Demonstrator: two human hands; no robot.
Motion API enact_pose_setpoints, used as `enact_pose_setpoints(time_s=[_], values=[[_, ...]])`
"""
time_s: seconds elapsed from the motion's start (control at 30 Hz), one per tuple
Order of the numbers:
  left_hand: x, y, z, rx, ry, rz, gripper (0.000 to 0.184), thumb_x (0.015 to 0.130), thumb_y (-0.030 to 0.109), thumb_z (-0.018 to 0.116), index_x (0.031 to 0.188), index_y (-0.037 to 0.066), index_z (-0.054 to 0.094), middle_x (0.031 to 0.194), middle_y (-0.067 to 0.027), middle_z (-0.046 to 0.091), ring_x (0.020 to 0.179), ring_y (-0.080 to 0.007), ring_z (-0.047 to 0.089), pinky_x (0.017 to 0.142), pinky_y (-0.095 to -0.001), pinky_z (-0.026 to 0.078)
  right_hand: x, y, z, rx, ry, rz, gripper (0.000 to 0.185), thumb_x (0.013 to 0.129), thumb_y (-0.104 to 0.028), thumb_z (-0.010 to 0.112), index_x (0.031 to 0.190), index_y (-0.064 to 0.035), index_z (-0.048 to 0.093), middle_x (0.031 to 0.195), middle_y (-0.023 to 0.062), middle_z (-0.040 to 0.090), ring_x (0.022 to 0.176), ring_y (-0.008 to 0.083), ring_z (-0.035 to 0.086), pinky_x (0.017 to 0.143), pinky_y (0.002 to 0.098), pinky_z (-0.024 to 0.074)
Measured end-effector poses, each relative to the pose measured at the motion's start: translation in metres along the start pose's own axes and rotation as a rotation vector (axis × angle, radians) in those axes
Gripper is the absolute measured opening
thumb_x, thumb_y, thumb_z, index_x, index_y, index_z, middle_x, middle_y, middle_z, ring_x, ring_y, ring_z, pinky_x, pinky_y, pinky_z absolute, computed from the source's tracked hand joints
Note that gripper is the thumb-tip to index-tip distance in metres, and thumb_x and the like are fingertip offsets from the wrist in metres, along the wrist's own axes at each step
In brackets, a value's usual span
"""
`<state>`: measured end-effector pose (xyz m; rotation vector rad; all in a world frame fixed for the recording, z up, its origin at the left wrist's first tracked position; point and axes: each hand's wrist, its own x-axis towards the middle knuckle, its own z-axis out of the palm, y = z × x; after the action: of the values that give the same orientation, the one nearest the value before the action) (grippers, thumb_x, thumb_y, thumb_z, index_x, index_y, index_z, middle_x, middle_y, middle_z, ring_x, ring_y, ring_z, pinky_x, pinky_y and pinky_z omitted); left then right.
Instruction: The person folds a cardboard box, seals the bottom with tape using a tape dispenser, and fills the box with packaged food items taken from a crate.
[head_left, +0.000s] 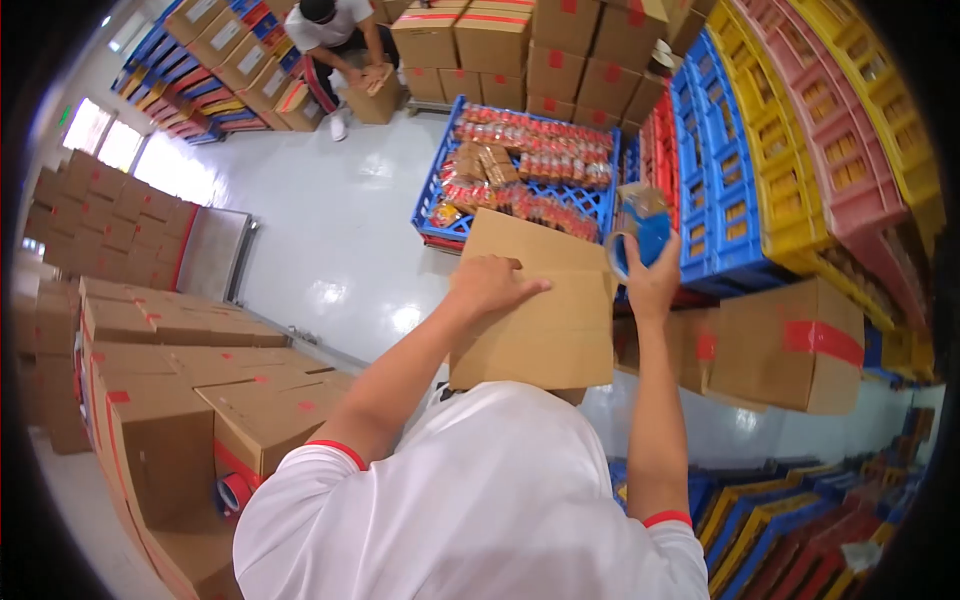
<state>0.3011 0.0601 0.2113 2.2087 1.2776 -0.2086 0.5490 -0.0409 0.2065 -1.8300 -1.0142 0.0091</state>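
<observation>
A plain brown cardboard box (550,335), its upper face flat and crossed by a faint crease, sits directly under the left hand and just beside the right, against the front of a worker in a white shirt (480,490) with red-trimmed sleeves. The left hand (492,285) rests open on the cardboard, palm down, thumb spread from loosely bent fingers. The right hand (655,275), raised at the box's far right corner, is closed around a blue tape dispenser (652,236), whose grip the fingers partly cover. Just beyond both hands, a blue crate (428,200) holds rows of red-marked packets (570,170), its near side hidden behind the box. To the right of the hands rise blue crates (715,150) and yellow crates (780,160), with a red-taped carton (790,345) nearer the worker. Stacked cartons (170,390) and a red tape roll (235,492) lie left of the hands; well beyond them, another person (340,30) bends over a carton (373,102)
</observation>
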Motion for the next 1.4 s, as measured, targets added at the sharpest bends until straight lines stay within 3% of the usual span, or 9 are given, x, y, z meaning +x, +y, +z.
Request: enact_pose_setpoints(time_s=[0.07, 0.33, 0.57, 0.73, 0.8, 1.1, 1.17, 1.27, 1.4], values=[[0.000, -0.003, 0.002, -0.023, 0.029, 0.072, 0.093, 0.084, 0.083, 0.055, 0.124, 0.001, 0.073, 0.115, -0.0215, 0.075, 0.110, -0.0379, 0.070, 0.098, -0.0461, 0.054, -0.005, -0.005, -0.001, 0.064, 0.082, -0.034, 0.057, 0.089, -0.030, 0.082, 0.128, 0.0005, 0.053, 0.107, 0.0233, 0.069, 0.098, 0.0411, 0.068, 0.084, 0.0468, 0.0522], [0.009, -0.024, -0.003, -0.044, 0.039, -0.045, 0.087, 0.085, 0.082, 0.055, 0.128, 0.008, 0.072, 0.117, -0.0203, 0.074, 0.111, -0.0380, 0.070, 0.096, -0.0475, 0.055, -0.028, -0.002, -0.046, 0.082, -0.065, 0.134, 0.056, 0.091, -0.025, 0.080, 0.133, 0.0012, 0.053, 0.110, 0.0221, 0.068, 0.100, 0.0364, 0.066, 0.090, 0.0438, 0.0507], [0.018, -0.019, 0.011, -0.053, 0.086, -0.043, 0.082, 0.090, 0.078, 0.052, 0.124, 0.007, 0.074, 0.101, -0.0224, 0.076, 0.099, -0.0374, 0.074, 0.089, -0.0484, 0.056, -0.112, -0.003, -0.106, 0.089, 0.220, 0.101, 0.070, 0.092, -0.018, 0.079, 0.144, 0.0076, 0.040, 0.125, 0.0238, 0.059, 0.116, 0.0346, 0.060, 0.105, 0.0420, 0.0447], [0.016, -0.010, 0.001, -0.028, 0.074, -0.057, 0.087, 0.088, 0.080, 0.054, 0.126, 0.004, 0.073, 0.110, -0.0236, 0.075, 0.105, -0.0382, 0.073, 0.092, -0.0469, 0.057, -0.138, 0.024, -0.082, -0.079, 0.003, -0.016, 0.072, 0.088, -0.017, 0.082, 0.143, 0.0053, 0.041, 0.125, 0.0235, 0.060, 0.116, 0.0344, 0.061, 0.101, 0.0439, 0.0471], [0.015, -0.007, -0.005, -0.035, 0.070, -0.092, 0.088, 0.087, 0.081, 0.054, 0.126, 0.004, 0.072, 0.110, -0.0233, 0.075, 0.106, -0.0384, 0.072, 0.093, -0.0471, 0.057, -0.130, 0.020, -0.082, 0.069, 0.081, 0.257, 0.073, 0.085, -0.017, 0.084, 0.141, 0.0047, 0.043, 0.122, 0.0238, 0.062, 0.112, 0.0384, 0.064, 0.097, 0.0456, 0.0488], [0.010, -0.012, 0.002, -0.030, 0.037, -0.083, 0.084, 0.092, 0.076, 0.053, 0.131, 0.003, 0.068, 0.121, -0.0258, 0.071, 0.113, -0.0388, 0.069, 0.095, -0.0468, 0.056, -0.137, 0.017, -0.077, 0.000, 0.011, 0.065, 0.070, 0.083, -0.016, 0.086, 0.138, 0.0022, 0.047, 0.117, 0.0230, 0.065, 0.105, 0.0411, 0.066, 0.091, 0.0458, 0.0515], [0.021, -0.032, 0.037, 0.043, 0.516, 0.314, 0.069, 0.101, 0.060, 0.054, 0.136, 0.001, 0.062, 0.135, -0.0274, 0.064, 0.127, -0.0386, 0.061, 0.105, -0.0446, 0.050, -0.131, 0.013, -0.072, 0.021, -0.011, 0.134, 0.070, 0.082, -0.016, 0.087, 0.138, 0.0026, 0.048, 0.118, 0.0231, 0.065, 0.105, 0.0418, 0.066, 0.091, 0.0460, 0.0517], [-0.006, 0.012, 0.030, -0.102, 0.536, 0.544, 0.061, 0.106, 0.048, 0.053, 0.140, -0.002, 0.058, 0.144, -0.0281, 0.056, 0.137, -0.0374, 0.052, 0.115, -0.0440, 0.041, -0.132, 0.022, -0.074, 0.011, -0.013, -0.014, 0.069, 0.081, -0.016, 0.088, 0.137, 0.0008, 0.051, 0.117, 0.0226, 0.067, 0.102, 0.0406, 0.068, 0.088, 0.0450, 0.0535], [-0.043, 0.069, 0.028, -0.764, 0.049, 0.419, 0.058, 0.108, 0.045, 0.051, 0.144, 0.001, 0.058, 0.145, -0.0211, 0.059, 0.141, -0.0340, 0.050, 0.121, -0.0461, 0.031, -0.122, -0.014, -0.091, -0.044, -0.042, -0.106, 0.071, 0.075, -0.012, 0.089, 0.135, -0.0012, 0.052, 0.112, 0.0211, 0.066, 0.098, 0.0406, 0.069, 0.084, 0.0452, 0.0548]])
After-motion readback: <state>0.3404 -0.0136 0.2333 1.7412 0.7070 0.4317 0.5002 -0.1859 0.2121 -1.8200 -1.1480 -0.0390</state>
